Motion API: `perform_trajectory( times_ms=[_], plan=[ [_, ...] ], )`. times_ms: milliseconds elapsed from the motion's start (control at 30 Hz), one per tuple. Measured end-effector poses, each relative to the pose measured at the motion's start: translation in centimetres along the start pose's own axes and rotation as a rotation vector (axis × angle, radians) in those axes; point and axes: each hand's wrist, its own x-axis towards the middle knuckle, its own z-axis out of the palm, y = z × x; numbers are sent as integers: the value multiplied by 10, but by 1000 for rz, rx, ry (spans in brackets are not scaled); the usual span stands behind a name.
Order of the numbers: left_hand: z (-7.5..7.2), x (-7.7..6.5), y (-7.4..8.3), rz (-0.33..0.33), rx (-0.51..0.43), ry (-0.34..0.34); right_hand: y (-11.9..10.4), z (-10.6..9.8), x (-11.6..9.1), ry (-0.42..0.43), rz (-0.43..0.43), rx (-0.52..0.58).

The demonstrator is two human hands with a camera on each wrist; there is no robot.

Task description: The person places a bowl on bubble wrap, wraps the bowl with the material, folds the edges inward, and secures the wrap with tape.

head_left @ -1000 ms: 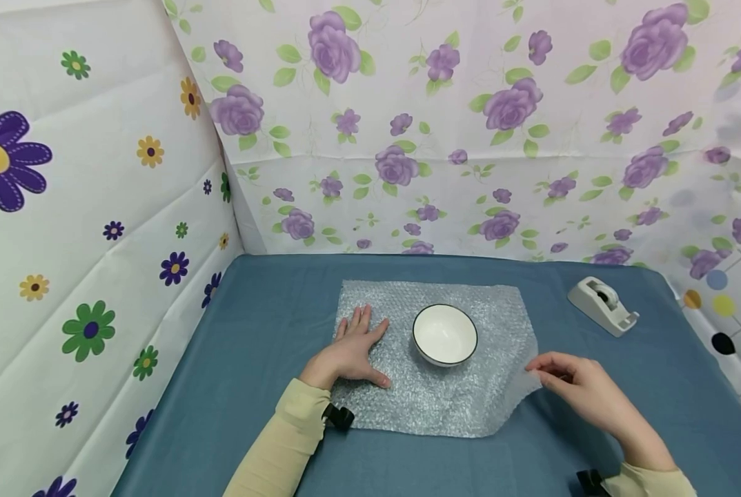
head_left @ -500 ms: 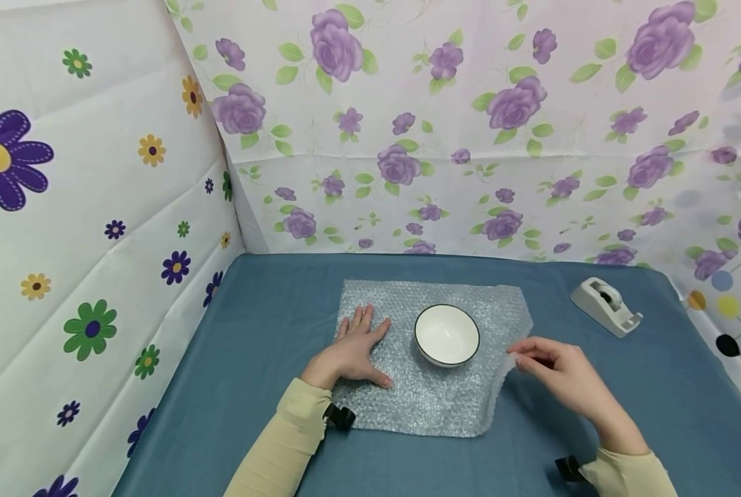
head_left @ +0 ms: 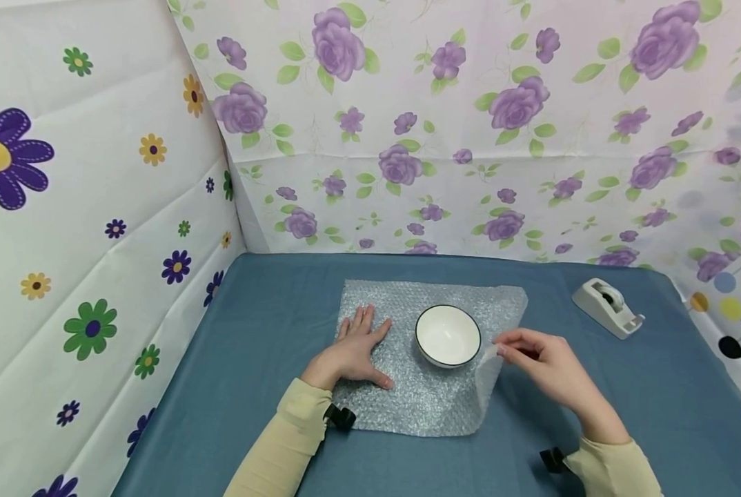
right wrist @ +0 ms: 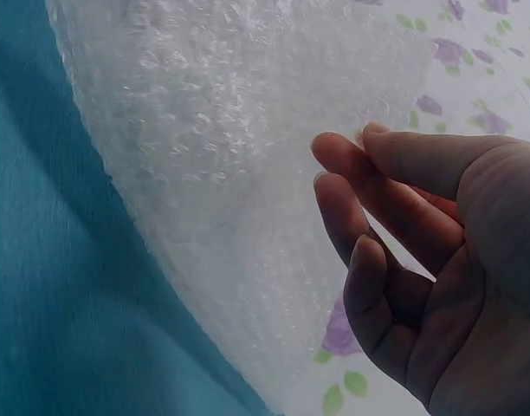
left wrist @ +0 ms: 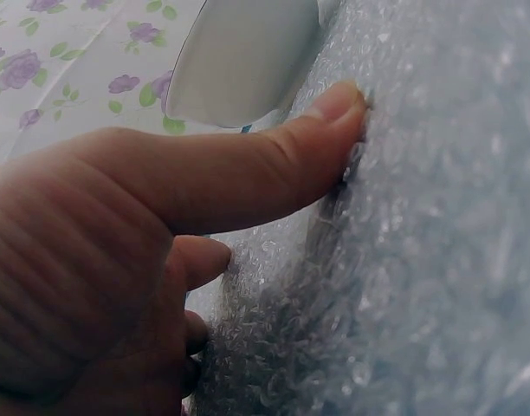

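Note:
A white bowl (head_left: 448, 336) with a dark rim stands upright on a sheet of bubble wrap (head_left: 420, 407), right of the sheet's middle. My left hand (head_left: 353, 348) lies flat with spread fingers on the sheet's left part. In the left wrist view, the thumb (left wrist: 274, 165) presses on the bubbles, with the bowl (left wrist: 248, 65) beyond it. My right hand (head_left: 544, 359) pinches the sheet's right edge between thumb and index finger, lifted and folded up close beside the bowl. In the right wrist view, the raised wrap (right wrist: 196, 173) hangs from the right hand's (right wrist: 412, 234) fingertips.
A white tape dispenser (head_left: 608, 308) stands at the back right of the table, which has a blue cloth (head_left: 271, 324). Floral curtains (head_left: 401, 166) close off the back and left sides.
My right hand has moved left toward the bowl, drawing the wrap's right edge up and inward. The left hand stays in place on the sheet.

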Motion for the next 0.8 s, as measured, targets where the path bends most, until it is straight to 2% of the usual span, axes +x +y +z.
perform_trajectory(
  times_ms=[233, 533, 800],
  plan=[
    [-2, -3, 4, 0, -11, 1, -4, 7, 11, 25, -11, -17],
    [2, 3, 0, -21, 37, -7, -6, 20, 20, 69, -31, 13],
    [4, 4, -5, 9, 8, 10, -8, 27, 21, 88, -49, 50]
  ],
)
